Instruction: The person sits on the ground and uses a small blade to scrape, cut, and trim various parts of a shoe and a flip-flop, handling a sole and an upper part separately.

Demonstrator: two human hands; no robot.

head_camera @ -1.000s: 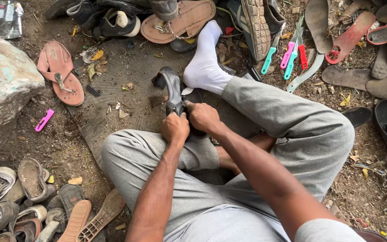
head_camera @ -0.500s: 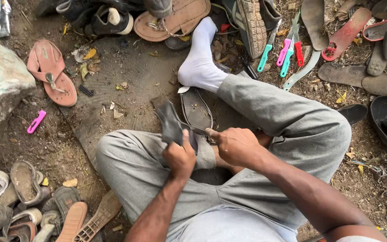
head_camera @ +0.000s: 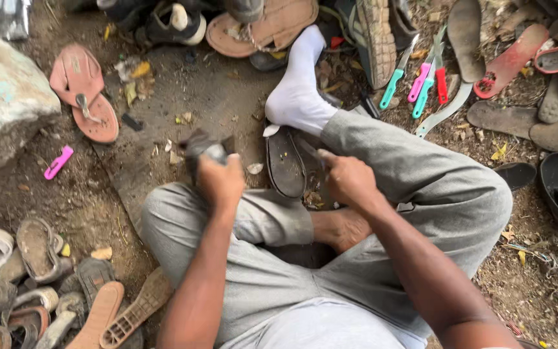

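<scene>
The person sits on the dirt ground (head_camera: 163,161) with legs in grey trousers (head_camera: 421,187). One foot wears a white sock (head_camera: 298,90) and points up the picture.

The left hand (head_camera: 221,181) is closed tight around a dark shoe upper (head_camera: 203,147). Half a second ago this hand was lower and close to the other hand. Now it has moved up and to the left, and the dark piece has come away from the sole.

The black sole (head_camera: 285,161) now lies flat on the ground between the two hands, just below the sock. One second ago the shoe was all in one piece and both hands were on it together.

The right hand (head_camera: 350,178) is closed around a thin tool (head_camera: 309,150). Only its tip pokes out, near the edge of the sole. What kind of tool it is cannot be told. This hand has stayed in about the same place, over the right knee.

A pink sandal (head_camera: 85,97) lies at the upper left, beside a big grey rock (head_camera: 1,103). A small pink clip (head_camera: 58,161) lies below it. Knives with coloured handles (head_camera: 421,84) lie at the upper right, well apart from the hands. Old shoes (head_camera: 27,284) pile up at the lower left.
</scene>
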